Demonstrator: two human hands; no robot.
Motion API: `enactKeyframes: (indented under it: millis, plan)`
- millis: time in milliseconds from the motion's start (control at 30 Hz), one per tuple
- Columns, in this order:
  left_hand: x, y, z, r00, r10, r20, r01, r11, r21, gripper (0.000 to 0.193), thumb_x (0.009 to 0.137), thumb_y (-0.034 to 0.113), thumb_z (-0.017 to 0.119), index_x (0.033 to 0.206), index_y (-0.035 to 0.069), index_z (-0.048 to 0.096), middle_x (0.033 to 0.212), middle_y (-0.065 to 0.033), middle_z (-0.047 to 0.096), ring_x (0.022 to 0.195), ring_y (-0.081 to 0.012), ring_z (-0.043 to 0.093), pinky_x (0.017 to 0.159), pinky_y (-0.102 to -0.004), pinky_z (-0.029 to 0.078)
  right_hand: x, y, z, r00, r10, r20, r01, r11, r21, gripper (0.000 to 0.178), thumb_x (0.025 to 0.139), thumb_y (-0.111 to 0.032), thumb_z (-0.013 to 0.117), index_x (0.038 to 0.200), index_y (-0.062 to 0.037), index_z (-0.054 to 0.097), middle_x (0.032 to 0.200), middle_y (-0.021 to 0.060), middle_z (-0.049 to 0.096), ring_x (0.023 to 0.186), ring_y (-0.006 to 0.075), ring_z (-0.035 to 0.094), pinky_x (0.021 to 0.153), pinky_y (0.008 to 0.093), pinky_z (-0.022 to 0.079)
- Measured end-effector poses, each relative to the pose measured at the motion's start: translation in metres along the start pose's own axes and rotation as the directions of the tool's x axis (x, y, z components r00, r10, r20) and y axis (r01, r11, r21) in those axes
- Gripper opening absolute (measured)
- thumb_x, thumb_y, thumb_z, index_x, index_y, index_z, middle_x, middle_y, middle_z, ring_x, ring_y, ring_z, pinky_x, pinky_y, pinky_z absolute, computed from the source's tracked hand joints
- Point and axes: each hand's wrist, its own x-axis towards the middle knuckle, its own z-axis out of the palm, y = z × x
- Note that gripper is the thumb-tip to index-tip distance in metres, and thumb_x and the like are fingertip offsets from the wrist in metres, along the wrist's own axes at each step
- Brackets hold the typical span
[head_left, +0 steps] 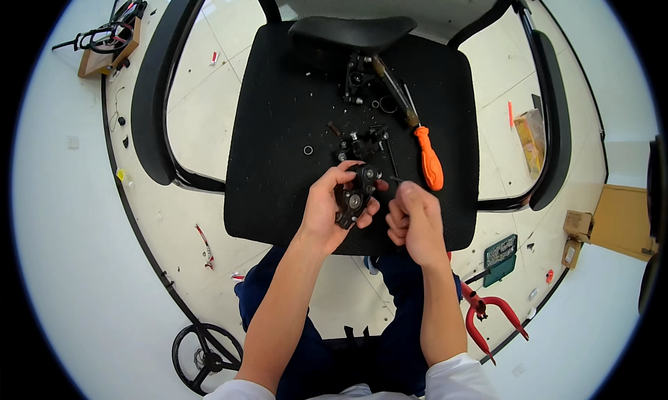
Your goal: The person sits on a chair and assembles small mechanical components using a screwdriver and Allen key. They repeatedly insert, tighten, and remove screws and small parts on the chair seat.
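My left hand (327,208) is closed around a black bicycle brake caliper (359,197), whose round metal bolt heads face up. Just to its right, my right hand (417,222) is curled into a fist, with the tip of a thin dark hex key (396,179) showing at the thumb. The hex key and the caliper are apart. Beyond my hands, small black metal parts (358,146) and a loose ring (308,150) lie on the black chair seat (264,184). An orange-handled screwdriver (430,160) rests to their right.
A black bicycle saddle (351,34) and another caliper-like part (355,80) lie at the seat's far side. Armrests (154,87) flank the seat. On the floor are a black spoked wheel (207,358), a red fork (490,309), a green tool case (500,259) and cardboard boxes (577,226).
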Motion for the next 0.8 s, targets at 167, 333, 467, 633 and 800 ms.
enactKeyframes:
  millis: [167,333,467,633,800]
  plan:
    - [0.004,-0.006,0.002,0.998,0.056,-0.023,-0.056,0.998,0.008,0.024,0.097,0.026,0.042,0.107,0.007,0.053,0.088,-0.0096,0.061,0.059,-0.0123,0.053,0.042,-0.0222,0.037,-0.001,0.002,0.011,0.985,0.127,0.118,-0.130,0.991,0.014,0.032,0.104,-0.028,0.040,0.089,-0.0022,0.052,0.056,-0.0047,0.033,0.042,0.0031,0.027,0.038,0.0210,0.022]
    - [0.006,-0.008,0.007,0.997,0.075,-0.030,-0.073,0.995,0.070,0.024,0.096,0.023,0.040,0.105,0.005,0.054,0.090,-0.0096,0.060,0.059,-0.0104,0.052,0.040,-0.0215,0.038,0.003,0.001,0.007,0.983,0.138,0.122,-0.141,0.990,0.018,0.036,0.104,-0.028,0.039,0.090,0.0003,0.055,0.054,-0.0041,0.036,0.041,0.0030,0.027,0.037,0.0215,0.023]
    - [0.004,-0.007,0.008,0.993,0.111,-0.034,-0.105,0.983,0.148,0.021,0.095,0.019,0.041,0.105,0.005,0.053,0.089,-0.0081,0.059,0.057,-0.0089,0.050,0.039,-0.0211,0.036,0.002,0.004,0.011,0.990,0.104,0.090,-0.103,0.994,-0.020,0.038,0.105,-0.028,0.036,0.089,0.0001,0.056,0.054,-0.0038,0.037,0.041,0.0026,0.027,0.037,0.0214,0.023]
    - [0.003,-0.010,0.015,0.956,0.260,-0.137,-0.202,0.920,0.337,0.015,0.095,0.012,0.043,0.105,0.005,0.052,0.081,-0.0057,0.056,0.051,-0.0064,0.045,0.040,-0.0211,0.034,0.000,0.010,0.020,0.997,0.077,0.007,-0.076,0.995,-0.068,0.036,0.105,-0.027,0.035,0.089,-0.0016,0.055,0.055,-0.0039,0.038,0.041,0.0027,0.028,0.037,0.0214,0.022]
    - [0.002,-0.017,0.009,0.908,0.400,-0.125,-0.289,0.813,0.505,0.012,0.097,0.010,0.044,0.103,0.005,0.052,0.065,0.0003,0.049,0.050,-0.0044,0.042,0.043,-0.0216,0.033,0.001,0.018,0.020,0.997,0.071,0.004,-0.071,0.996,-0.054,0.035,0.105,-0.033,0.036,0.081,-0.0084,0.043,0.054,-0.0025,0.030,0.040,0.0050,0.024,0.035,0.0219,0.019]
